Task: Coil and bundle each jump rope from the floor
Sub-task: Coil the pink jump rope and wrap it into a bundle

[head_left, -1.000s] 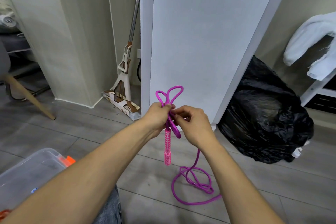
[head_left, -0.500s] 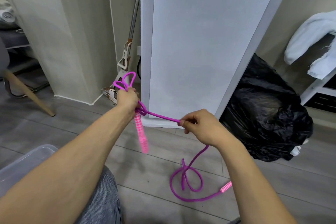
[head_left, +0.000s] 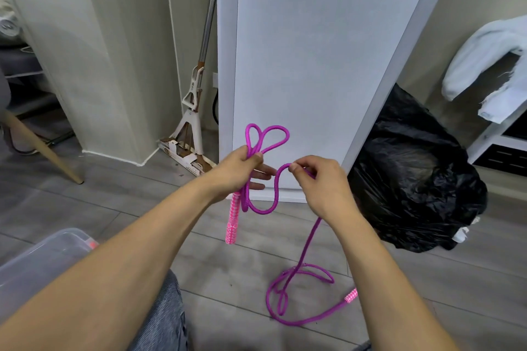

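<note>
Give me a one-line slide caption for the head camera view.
Left hand grips coiled loops of a magenta woven jump rope while right hand pinches the next loop; remaining rope trails on the floor.

I get a single view — a wide-angle camera on the head, looking forward and down along both forearms. It sits close over the left hand and right hand, and takes in the grey floor beyond, bowed at the edges.

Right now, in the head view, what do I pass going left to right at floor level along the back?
Chair leg → mop → left hand holding pink rope → right hand → black bag → white shelf.
</note>
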